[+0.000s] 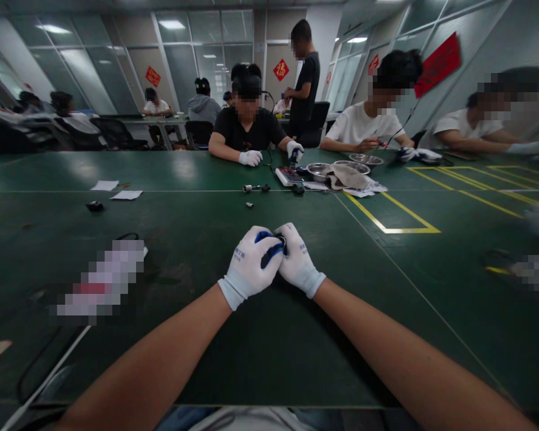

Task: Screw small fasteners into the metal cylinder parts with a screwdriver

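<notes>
Both my hands wear white gloves and meet over the green table [233,359]. My left hand [250,267] is closed round a tool with a blue and black handle [269,251]. My right hand [299,261] grips a small dark round part [282,240] at the tool's tip. The hands touch each other, and the part is mostly hidden by my fingers.
Small metal parts [251,188] lie further out on the table, with white paper slips [126,194] and a small black object [94,206] at left. Metal bowls [318,170], a cloth [348,175] and a device sit before people opposite. Yellow tape lines [388,224] mark the right.
</notes>
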Demonstrator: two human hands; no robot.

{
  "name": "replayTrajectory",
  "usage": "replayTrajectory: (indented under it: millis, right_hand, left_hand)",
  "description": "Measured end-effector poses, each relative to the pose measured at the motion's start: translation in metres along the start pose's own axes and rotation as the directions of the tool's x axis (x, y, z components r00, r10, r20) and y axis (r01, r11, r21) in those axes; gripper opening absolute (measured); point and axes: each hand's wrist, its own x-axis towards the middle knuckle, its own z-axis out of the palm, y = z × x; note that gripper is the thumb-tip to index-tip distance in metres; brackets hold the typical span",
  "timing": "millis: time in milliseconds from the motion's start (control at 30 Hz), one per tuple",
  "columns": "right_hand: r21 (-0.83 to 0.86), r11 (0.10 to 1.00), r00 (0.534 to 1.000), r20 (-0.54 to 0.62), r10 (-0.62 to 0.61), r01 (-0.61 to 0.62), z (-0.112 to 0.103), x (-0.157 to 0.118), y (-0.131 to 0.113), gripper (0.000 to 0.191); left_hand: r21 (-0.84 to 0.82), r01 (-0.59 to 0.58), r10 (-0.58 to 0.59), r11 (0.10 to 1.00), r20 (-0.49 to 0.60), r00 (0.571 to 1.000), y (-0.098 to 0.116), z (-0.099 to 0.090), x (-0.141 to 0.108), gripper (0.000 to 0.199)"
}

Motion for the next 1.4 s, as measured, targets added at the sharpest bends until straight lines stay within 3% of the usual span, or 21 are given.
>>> replayTrajectory:
  millis: [600, 1400]
  right_hand:
    - [-0.037, 0.998, 0.998, -0.027, -0.053, 0.052, -0.0008, 0.0007, 0.0033, 0.01]
    - [-0.025, 1.0, 1.0, -0.013, -0.017, 0.016, 0.0007, -0.0001, 0.0024, 0.01]
  left_hand:
    - [-0.006, -0.008, 0.008, 1.0, 0.001, 1.0, -0.0019, 0.0022, -0.0015, 0.018]
    - [-0.011, 0.003, -0.003, 1.0, 0.015, 1.0, -0.0018, 0.0017, -0.0012, 0.019]
